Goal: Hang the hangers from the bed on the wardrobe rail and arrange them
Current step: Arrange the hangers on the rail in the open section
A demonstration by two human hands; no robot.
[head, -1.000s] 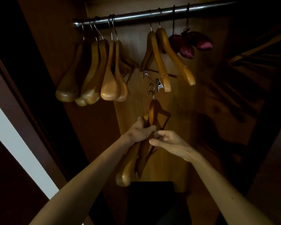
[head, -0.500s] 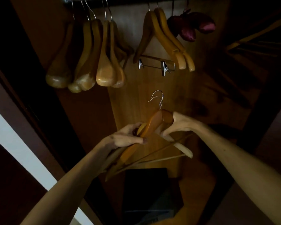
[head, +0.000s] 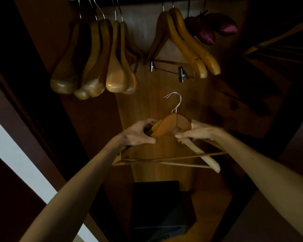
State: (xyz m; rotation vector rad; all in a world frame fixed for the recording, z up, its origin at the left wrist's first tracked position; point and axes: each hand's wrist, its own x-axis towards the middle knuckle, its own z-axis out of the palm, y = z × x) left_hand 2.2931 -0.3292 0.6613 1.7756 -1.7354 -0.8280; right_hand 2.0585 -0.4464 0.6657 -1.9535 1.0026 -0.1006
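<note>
both hands are gripping a pair of wooden hangers (head: 171, 126) below the rail: the left hand (head: 138, 133) is closing on one shoulder, the right hand (head: 198, 132) on the other, keeping the hook (head: 175, 100) upright for lifting between the hung groups.

We had a single view, worn on the head, and it faced forward and slightly upward into the open wardrobe (head: 164, 84). It sat close, at arm's length from the hung hangers (head: 115, 67), whose hooks met the top edge. Both forearms entered from the bottom.
</note>
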